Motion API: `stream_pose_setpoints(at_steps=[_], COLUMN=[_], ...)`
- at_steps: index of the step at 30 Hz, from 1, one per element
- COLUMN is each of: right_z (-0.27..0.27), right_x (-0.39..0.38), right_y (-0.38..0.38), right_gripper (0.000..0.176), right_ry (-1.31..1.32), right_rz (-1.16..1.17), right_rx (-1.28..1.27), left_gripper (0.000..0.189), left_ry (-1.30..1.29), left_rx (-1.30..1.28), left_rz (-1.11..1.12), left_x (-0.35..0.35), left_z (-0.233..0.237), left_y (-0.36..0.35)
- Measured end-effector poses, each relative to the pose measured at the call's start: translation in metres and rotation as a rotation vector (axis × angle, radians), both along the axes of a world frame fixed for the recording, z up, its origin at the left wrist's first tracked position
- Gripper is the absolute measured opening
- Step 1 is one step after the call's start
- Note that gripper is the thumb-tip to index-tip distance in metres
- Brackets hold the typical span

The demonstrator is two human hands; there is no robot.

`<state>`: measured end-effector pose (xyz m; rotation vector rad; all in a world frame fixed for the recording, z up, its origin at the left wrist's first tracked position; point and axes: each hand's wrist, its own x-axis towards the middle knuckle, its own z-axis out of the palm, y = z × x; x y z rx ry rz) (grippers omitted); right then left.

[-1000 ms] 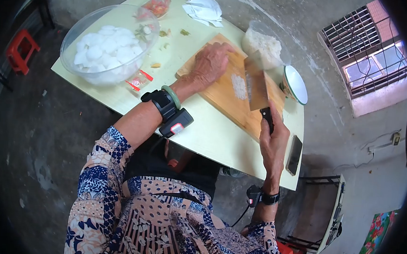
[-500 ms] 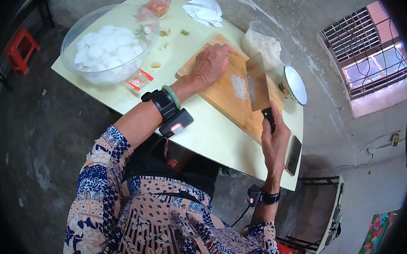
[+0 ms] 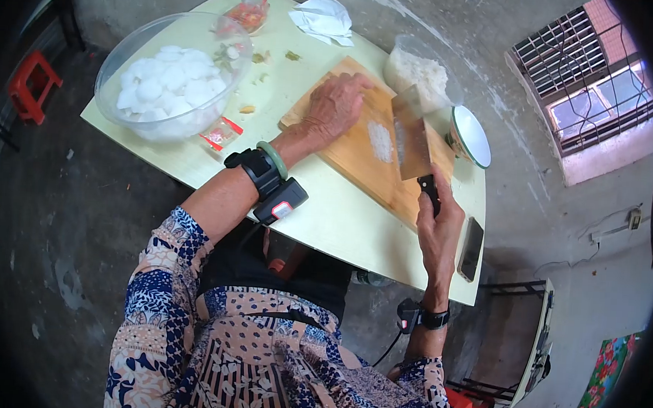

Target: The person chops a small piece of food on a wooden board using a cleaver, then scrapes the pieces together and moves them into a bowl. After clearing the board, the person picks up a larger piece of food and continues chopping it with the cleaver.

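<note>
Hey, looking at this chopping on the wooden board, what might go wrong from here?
1. The left hand lies flat on the cutting board, close to the white chopped pile and the cleaver; a stray chop might catch the fingers.
2. The phone lies at the edge of the table, beside the right hand; a swing of that arm may knock it off.

Garment: long-sleeved blouse (image 3: pixel 259 363) in a patchwork print of navy, cream and tan, with floral, dotted and striped panels. The same print covers the left sleeve (image 3: pixel 162 269) and the right sleeve (image 3: pixel 422 379).

Behind the left hand (image 3: pixel 335 105): a pale green bangle (image 3: pixel 273 159), then a wide black strap (image 3: pixel 249 164) carrying a black box unit (image 3: pixel 282 199) with a red-and-white mark on its face.

Behind the right hand (image 3: pixel 437 228): a narrow black band (image 3: pixel 434 318) with a small black module (image 3: pixel 407 314). A thin dark cable (image 3: pixel 388 349) runs from the module.
</note>
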<state>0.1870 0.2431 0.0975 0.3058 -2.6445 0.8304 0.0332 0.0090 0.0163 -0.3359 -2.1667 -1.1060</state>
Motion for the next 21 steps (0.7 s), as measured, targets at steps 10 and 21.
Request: stream_pose_setpoints(at_steps=[10, 21], right_z=[-0.009, -0.040], right_x=[-0.008, -0.026], right_y=[0.055, 0.068], right_gripper=[0.054, 0.059], right_ry=[-0.307, -0.458], right_rz=[-0.026, 0.095], right_rx=[-0.541, -0.813], left_gripper=[0.027, 0.026], left_ry=[-0.006, 0.037], left_rx=[0.004, -0.001], left_rz=[-0.001, -0.025], left_x=[0.000, -0.002], left_z=[0.000, -0.004], left_y=[0.000, 0.001])
